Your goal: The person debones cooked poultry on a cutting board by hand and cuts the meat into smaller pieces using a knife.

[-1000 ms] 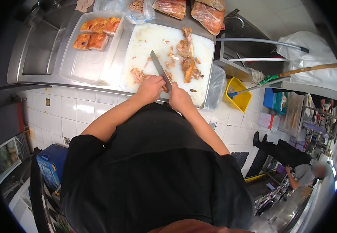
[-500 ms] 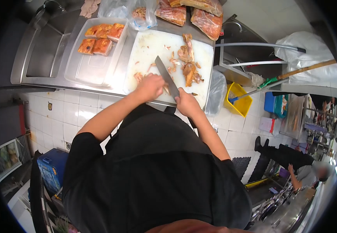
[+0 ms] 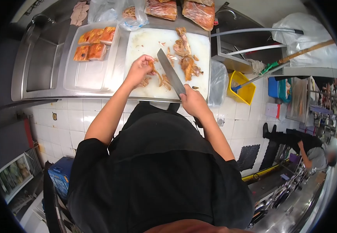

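Note:
My right hand [image 3: 194,101] is wrapped round the handle of a wide-bladed knife [image 3: 170,72], whose tip points away from me over a white cutting board [image 3: 145,40]. On the left of the blade, my left hand [image 3: 140,70] pinches a brown strip of meat [image 3: 154,68] raised over the board. Small meat scraps [image 3: 166,81] lie below it, beside the blade. Right of the knife are larger browned meat pieces, one with what looks like bone [image 3: 182,43] and another darker chunk [image 3: 188,66].
Left of the board stands a clear plastic tub [image 3: 83,75] holding several browned meat blocks [image 3: 97,51]. Wrapped meat slabs [image 3: 161,10] and a plastic bag [image 3: 133,24] lie behind. A steel sink [image 3: 40,64] is far left, a yellow bucket [image 3: 246,91] right. Another person [image 3: 312,149] stands at far right.
My left hand has lifted away from the blade, up and to the left, with a strip of meat between its fingers. The knife stays in my right hand. The camera view has shifted slightly.

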Action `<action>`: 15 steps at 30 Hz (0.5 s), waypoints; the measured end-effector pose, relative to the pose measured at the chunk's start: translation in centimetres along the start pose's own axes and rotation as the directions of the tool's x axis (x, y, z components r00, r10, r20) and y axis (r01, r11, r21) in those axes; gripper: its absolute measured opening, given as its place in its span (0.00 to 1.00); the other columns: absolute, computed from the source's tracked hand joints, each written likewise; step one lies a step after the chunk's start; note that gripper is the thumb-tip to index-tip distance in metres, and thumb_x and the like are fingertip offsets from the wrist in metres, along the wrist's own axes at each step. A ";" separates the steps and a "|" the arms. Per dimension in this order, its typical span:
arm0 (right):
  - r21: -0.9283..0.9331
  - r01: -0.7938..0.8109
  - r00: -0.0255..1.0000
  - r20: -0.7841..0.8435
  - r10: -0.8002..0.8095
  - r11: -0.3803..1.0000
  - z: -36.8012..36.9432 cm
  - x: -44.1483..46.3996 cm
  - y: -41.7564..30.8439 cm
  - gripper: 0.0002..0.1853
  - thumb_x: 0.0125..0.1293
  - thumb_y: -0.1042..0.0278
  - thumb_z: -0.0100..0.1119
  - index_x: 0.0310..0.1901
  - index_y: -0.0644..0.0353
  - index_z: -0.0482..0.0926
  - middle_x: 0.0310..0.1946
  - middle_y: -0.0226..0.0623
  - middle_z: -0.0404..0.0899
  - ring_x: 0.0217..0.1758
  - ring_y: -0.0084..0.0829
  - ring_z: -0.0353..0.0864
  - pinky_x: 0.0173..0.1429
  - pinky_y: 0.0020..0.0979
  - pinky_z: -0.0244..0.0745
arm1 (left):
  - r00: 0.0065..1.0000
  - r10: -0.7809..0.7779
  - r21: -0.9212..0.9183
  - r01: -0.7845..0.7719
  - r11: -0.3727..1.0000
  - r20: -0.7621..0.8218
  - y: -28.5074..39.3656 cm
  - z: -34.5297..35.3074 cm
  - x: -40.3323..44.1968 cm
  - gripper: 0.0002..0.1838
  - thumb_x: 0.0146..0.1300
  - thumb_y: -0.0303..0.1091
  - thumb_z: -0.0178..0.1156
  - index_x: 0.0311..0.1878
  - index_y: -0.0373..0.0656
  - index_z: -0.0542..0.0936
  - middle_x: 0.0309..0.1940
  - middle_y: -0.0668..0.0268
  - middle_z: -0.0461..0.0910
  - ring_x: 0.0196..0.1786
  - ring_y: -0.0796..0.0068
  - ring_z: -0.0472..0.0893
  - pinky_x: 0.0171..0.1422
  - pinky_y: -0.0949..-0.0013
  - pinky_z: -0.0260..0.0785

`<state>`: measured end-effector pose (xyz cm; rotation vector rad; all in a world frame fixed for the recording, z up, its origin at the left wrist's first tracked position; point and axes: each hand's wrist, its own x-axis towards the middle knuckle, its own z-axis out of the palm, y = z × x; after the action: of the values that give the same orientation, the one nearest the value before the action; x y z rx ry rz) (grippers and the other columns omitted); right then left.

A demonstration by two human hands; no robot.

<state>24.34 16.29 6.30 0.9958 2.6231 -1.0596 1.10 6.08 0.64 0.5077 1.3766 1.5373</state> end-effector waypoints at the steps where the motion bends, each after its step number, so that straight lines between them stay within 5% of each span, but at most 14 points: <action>1: 0.013 -0.009 1.000 -0.003 0.009 1.000 -0.3 -0.3 -0.2 0.16 0.67 0.68 0.53 0.51 0.69 0.70 0.33 0.66 0.79 0.41 0.63 0.80 0.49 0.55 0.72 | 1.000 -0.006 0.003 0.006 1.000 0.009 -1.0 -0.1 0.0 0.14 0.58 0.15 0.52 0.46 0.40 0.73 0.36 0.70 0.72 0.36 0.82 0.75 0.46 0.76 0.73; 3: 0.029 -0.027 1.000 -0.002 0.027 0.999 -0.8 -0.9 -0.5 0.16 0.67 0.68 0.54 0.51 0.69 0.70 0.33 0.66 0.79 0.41 0.63 0.79 0.50 0.54 0.72 | 0.987 0.084 0.247 -0.115 0.962 0.135 -3.2 0.0 -0.4 0.11 0.57 0.16 0.54 0.42 0.40 0.74 0.35 0.71 0.74 0.35 0.83 0.75 0.44 0.75 0.72; 4: 0.034 -0.031 0.999 0.038 0.030 0.999 -0.9 -1.1 -0.7 0.16 0.67 0.68 0.54 0.51 0.69 0.71 0.34 0.65 0.79 0.42 0.63 0.79 0.50 0.55 0.72 | 0.987 0.074 0.249 -0.107 0.963 0.140 -3.6 0.0 -0.8 0.11 0.57 0.16 0.54 0.42 0.40 0.74 0.35 0.71 0.74 0.35 0.83 0.75 0.44 0.75 0.72; 6: 0.046 -0.043 0.996 0.077 0.040 0.998 -0.5 -1.3 -0.5 0.15 0.67 0.68 0.54 0.51 0.69 0.71 0.34 0.65 0.80 0.42 0.63 0.79 0.50 0.55 0.72 | 0.997 0.036 0.571 -0.072 0.818 0.075 -4.0 0.3 -1.8 0.08 0.54 0.18 0.58 0.38 0.39 0.75 0.31 0.73 0.75 0.33 0.83 0.74 0.43 0.76 0.70; 10: 0.059 -0.048 0.985 0.169 0.037 0.997 1.6 -1.4 0.6 0.15 0.68 0.67 0.54 0.51 0.68 0.71 0.38 0.65 0.79 0.46 0.63 0.78 0.51 0.52 0.71 | 0.974 0.225 0.694 -0.150 0.704 -0.017 -4.1 0.5 -2.2 0.07 0.49 0.21 0.61 0.33 0.39 0.78 0.27 0.72 0.76 0.30 0.85 0.73 0.38 0.77 0.69; 15: 0.048 -0.039 0.984 0.176 0.031 0.998 3.6 -1.2 1.6 0.13 0.68 0.68 0.53 0.49 0.67 0.71 0.35 0.64 0.80 0.43 0.62 0.79 0.50 0.55 0.71 | 0.965 0.241 0.668 -0.110 0.736 -0.107 -2.6 -0.2 -1.6 0.05 0.49 0.21 0.61 0.31 0.39 0.79 0.26 0.72 0.76 0.29 0.86 0.73 0.35 0.77 0.68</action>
<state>25.89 14.11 3.18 0.9103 2.4417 -1.1550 2.65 4.33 -1.37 0.9692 2.0851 1.2242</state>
